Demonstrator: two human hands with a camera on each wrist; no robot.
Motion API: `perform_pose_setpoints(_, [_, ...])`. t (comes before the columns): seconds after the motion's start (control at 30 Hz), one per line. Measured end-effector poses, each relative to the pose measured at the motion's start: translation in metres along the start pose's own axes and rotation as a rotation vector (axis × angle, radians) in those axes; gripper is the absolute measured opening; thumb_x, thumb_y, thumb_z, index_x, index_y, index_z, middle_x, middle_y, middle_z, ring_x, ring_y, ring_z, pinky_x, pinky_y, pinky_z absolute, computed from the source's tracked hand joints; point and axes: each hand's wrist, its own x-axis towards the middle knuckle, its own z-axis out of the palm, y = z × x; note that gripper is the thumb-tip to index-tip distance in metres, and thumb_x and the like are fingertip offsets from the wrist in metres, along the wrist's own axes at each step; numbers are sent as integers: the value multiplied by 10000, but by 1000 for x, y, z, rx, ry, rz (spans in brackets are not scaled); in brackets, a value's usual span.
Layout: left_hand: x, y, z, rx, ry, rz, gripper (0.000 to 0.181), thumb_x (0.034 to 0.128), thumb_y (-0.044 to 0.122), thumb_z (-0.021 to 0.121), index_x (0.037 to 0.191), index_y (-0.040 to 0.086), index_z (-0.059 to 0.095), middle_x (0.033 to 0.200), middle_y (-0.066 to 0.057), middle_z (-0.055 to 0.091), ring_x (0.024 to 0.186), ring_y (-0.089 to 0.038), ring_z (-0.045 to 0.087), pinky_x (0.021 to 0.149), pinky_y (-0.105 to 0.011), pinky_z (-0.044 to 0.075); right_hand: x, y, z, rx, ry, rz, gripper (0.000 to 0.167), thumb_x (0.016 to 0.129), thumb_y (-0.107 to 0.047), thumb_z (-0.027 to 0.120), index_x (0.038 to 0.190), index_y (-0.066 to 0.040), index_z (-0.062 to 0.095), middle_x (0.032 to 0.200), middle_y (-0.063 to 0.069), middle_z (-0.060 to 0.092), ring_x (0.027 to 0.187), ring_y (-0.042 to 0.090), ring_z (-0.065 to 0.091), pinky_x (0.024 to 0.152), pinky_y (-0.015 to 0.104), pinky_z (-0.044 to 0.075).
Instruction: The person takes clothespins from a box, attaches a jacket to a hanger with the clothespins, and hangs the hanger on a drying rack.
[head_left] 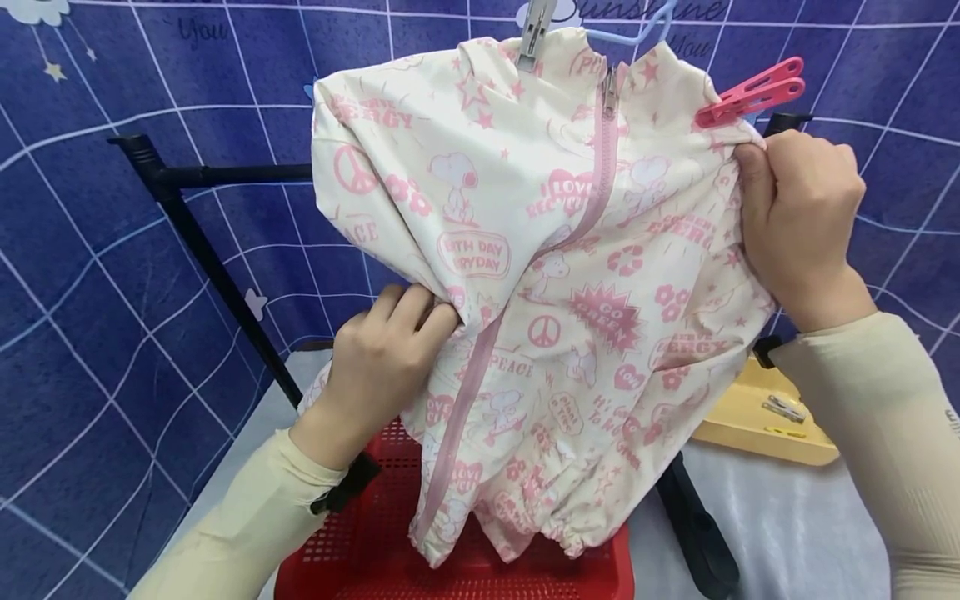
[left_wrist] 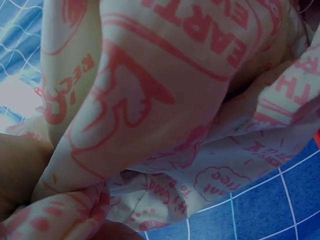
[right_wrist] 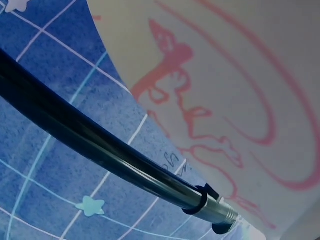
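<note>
A cream zip-up jacket with pink prints hangs from a light blue hanger in the head view. My left hand grips the jacket's fabric at the left, beside the pink zipper. In the left wrist view, bunched jacket cloth fills most of the picture. My right hand pinches the jacket near its right shoulder, just below a pink clothespin. A metal clothespin is clipped at the collar. The right wrist view shows printed cloth, with that hand out of sight.
A black rack stands behind the jacket, its bar partly covered. Below the jacket is a red perforated basket. To the right, a yellow tray holds a few clothespins. A blue grid-patterned curtain forms the background.
</note>
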Motion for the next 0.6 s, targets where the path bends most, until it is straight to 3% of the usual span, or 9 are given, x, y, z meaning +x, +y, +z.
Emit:
perform_pose_setpoints(0.17, [7, -1, 3, 8, 31, 3, 179, 981, 36, 520, 809, 78, 492, 799, -100, 548, 621, -300, 543, 345, -330, 344, 9, 4, -2, -15, 18, 4, 305, 974, -82, 603, 759, 103, 492, 713, 304, 486, 703, 533, 477, 689, 576, 282])
perform_pose_setpoints(0.4, [20, -3, 6, 4, 86, 10, 191, 973, 17, 524, 795, 76, 490, 787, -100, 545, 618, -302, 539, 345, -339, 364, 23, 6, -7, -53, 27, 8, 320, 968, -58, 600, 744, 113, 449, 704, 305, 457, 702, 538, 456, 660, 337, 206])
perform_pose_setpoints(0.6, [28, -7, 8, 6, 118, 17, 184, 963, -14, 509, 799, 66, 484, 787, -110, 546, 623, -309, 543, 349, -349, 378, 32, 14, -8, -74, 37, 4, 343, 987, -97, 588, 756, 116, 448, 714, 302, 455, 699, 525, 467, 722, 274, 158])
